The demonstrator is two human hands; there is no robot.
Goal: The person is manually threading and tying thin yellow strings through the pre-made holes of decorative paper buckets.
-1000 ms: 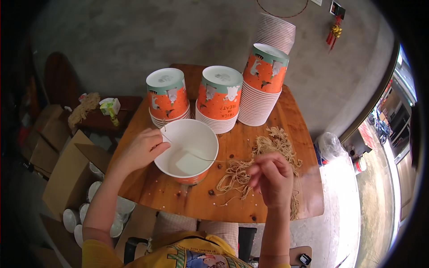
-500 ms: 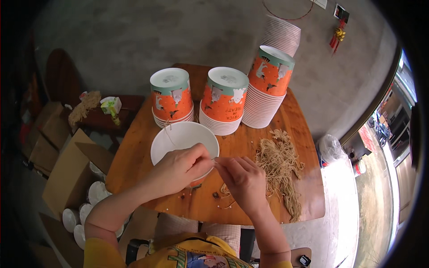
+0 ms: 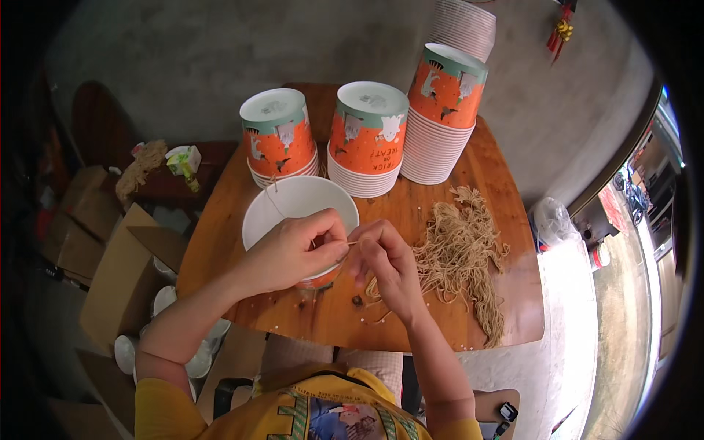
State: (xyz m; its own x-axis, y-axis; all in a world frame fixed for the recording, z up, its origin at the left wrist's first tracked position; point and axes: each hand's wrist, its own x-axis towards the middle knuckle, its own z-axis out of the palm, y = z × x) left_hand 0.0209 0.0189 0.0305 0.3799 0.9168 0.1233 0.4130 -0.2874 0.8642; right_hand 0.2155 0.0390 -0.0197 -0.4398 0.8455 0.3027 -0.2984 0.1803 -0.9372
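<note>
A white-lined paper bucket (image 3: 312, 196) stands mouth up on the wooden table, partly covered by my left hand (image 3: 299, 246). A thin tan string (image 3: 276, 199) runs over its far rim and down toward that hand. Thumb and fingers of the left hand pinch a tan string end (image 3: 353, 243), which stretches across the small gap to my right hand (image 3: 387, 265). My right fingertips are closed on the same string, at the bucket's right. Close by on the right lies a loose heap of tan strings (image 3: 458, 253).
Upside-down orange-and-green buckets form a left stack (image 3: 279, 150), a middle stack (image 3: 367, 143) and a right stack (image 3: 444, 95). Behind the right one rises a white stack (image 3: 462, 29). An open carton (image 3: 121, 268) with white buckets sits left of the table. Small white specks dot the table's front.
The view has shifted, so the table things sit higher in the picture. My right hand has turned and its fingers have changed their hold, showing a short length of string between both hands.
</note>
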